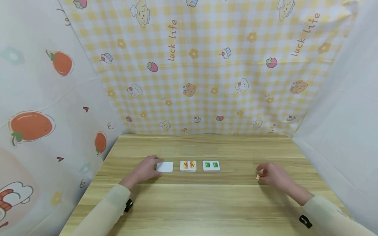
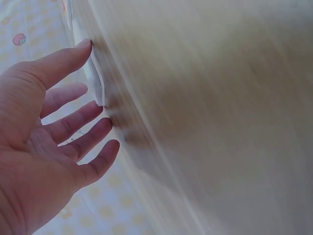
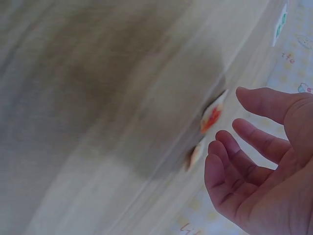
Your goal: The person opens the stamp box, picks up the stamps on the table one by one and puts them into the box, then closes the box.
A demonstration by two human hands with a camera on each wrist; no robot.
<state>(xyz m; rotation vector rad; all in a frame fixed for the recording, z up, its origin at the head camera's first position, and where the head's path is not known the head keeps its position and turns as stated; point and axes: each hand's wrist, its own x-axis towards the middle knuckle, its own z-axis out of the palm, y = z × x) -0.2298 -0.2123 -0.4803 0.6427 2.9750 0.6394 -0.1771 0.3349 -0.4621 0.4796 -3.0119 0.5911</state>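
Observation:
My left hand (image 1: 149, 168) is at the left end of a plain white card (image 1: 164, 167). Its thumb and fingers lie at opposite sides of the card, fairly straight and spread in the left wrist view, where the card (image 2: 96, 81) shows only edge-on. My right hand (image 1: 273, 175) hovers over small pieces on the table, one with a red-orange picture (image 3: 212, 116) and a paler one (image 3: 196, 153). Its fingers are loosely bent, and a gap shows between them and the pieces. The head view shows little of these pieces, mainly a pale corner (image 1: 258, 177).
Right of the white card lie a card with two orange pictures (image 1: 188, 165) and a card with two green squares (image 1: 211, 165). Faint clear rectangles (image 1: 189, 150) lie behind them on the wooden table (image 1: 189, 209). Patterned cloth (image 1: 200, 72) hangs at the back.

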